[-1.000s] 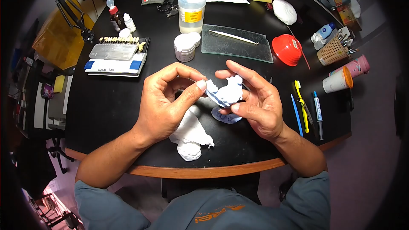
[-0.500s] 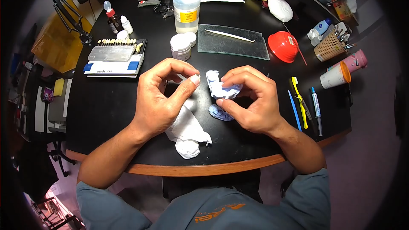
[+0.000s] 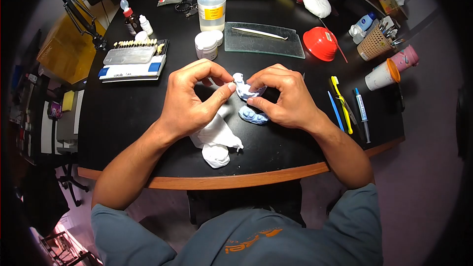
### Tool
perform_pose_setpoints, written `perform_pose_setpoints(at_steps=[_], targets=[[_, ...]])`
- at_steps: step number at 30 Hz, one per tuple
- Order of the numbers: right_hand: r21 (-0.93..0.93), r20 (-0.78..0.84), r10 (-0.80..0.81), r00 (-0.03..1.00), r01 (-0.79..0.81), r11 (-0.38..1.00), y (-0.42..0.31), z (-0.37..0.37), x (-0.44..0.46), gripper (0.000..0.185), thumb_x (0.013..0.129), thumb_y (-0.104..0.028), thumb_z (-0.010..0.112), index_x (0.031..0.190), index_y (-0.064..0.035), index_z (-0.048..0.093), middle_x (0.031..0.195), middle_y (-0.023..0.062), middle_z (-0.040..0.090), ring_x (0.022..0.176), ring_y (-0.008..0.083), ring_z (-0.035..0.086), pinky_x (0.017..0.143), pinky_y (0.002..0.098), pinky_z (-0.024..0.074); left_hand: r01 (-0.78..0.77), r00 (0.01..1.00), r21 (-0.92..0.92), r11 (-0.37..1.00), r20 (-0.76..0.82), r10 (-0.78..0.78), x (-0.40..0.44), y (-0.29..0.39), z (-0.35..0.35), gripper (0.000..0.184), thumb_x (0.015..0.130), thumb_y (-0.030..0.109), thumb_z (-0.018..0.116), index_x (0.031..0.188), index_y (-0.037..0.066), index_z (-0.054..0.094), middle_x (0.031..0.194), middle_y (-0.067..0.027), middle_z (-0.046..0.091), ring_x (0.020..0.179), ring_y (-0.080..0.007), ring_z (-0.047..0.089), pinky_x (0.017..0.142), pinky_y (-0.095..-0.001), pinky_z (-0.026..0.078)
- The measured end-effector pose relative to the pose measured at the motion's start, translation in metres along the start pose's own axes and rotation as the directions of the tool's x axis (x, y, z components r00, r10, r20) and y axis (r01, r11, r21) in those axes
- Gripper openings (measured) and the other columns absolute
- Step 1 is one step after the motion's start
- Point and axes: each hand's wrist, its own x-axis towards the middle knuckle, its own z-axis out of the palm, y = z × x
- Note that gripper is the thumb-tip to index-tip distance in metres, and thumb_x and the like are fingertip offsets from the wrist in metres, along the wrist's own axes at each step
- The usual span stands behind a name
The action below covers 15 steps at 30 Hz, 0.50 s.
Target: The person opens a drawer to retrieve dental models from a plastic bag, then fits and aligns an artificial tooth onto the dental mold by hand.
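Note:
My right hand [image 3: 283,93] grips a pale blue dental cast [image 3: 245,90] from its right side, thumb in front and fingers over the top. Just left of the cast is my left hand [image 3: 192,93], thumb and forefinger pinched together; whatever lies between the fingertips is too small to name. A second blue cast [image 3: 253,115], with tooth shapes facing up, rests on the black table directly below the first. Below my left hand lies a crumpled white cloth [image 3: 215,140].
Behind my hands are white jars [image 3: 206,45], a large bottle [image 3: 212,7] and a glass slab [image 3: 263,44] bearing a white tool. A red bowl [image 3: 319,44] stands at back right. A yellow toothbrush [image 3: 343,106] and syringe [image 3: 362,113] lie right; a shade guide [image 3: 132,64] lies left.
My right hand has turned over the cast and moved slightly up and left. My left hand's pinch parted from the cast, then came back close to it. The whole view has shifted a little.

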Motion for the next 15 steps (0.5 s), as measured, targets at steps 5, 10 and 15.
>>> perform_pose_setpoints(at_steps=[5,10,15], targets=[[0.012,0.028,0.011,1.0,-0.012,1.0,0.002,-0.003,0.001,0.022,0.075,-0.009,0.084,0.093,-0.0008,0.075,0.101,0.0124,0.076,0.094,0.0257,0.071,0.088,0.0377,0.0538,-0.03,1.0,0.042,0.999,0.011,0.029,0.001,0.002,0.001,0.01,0.086,0.006,0.076,0.091,-0.001,0.071,0.09,-0.0085,0.071,0.083,-0.0147,0.063,0.075,-0.0287,0.046],[-0.044,-0.153,-0.152,0.977,0.147,0.988,0.002,-0.015,0.007,0.022,0.075,-0.011,0.081,0.093,-0.0015,0.073,0.102,0.0136,0.074,0.098,0.0301,0.071,0.088,0.0391,0.0552,-0.208,0.978,0.141,0.968,0.036,0.205,0.0,0.004,0.002,0.012,0.076,0.001,0.071,0.081,-0.001,0.06,0.077,-0.0119,0.061,0.069,-0.0242,0.06,0.067,-0.032,0.047],[-0.23,-0.502,-0.437,0.747,0.371,0.9,-0.02,-0.052,0.002,0.014,0.074,0.001,0.079,0.085,-0.0046,0.071,0.093,0.0062,0.072,0.09,0.0231,0.068,0.082,0.0354,0.0537,-0.26,0.961,0.163,0.952,0.139,0.239,-0.006,0.01,0.009,0.011,0.078,0.0,0.062,0.082,-0.002,0.052,0.075,-0.0126,0.051,0.067,-0.0257,0.051,0.064,-0.0346,0.042]])
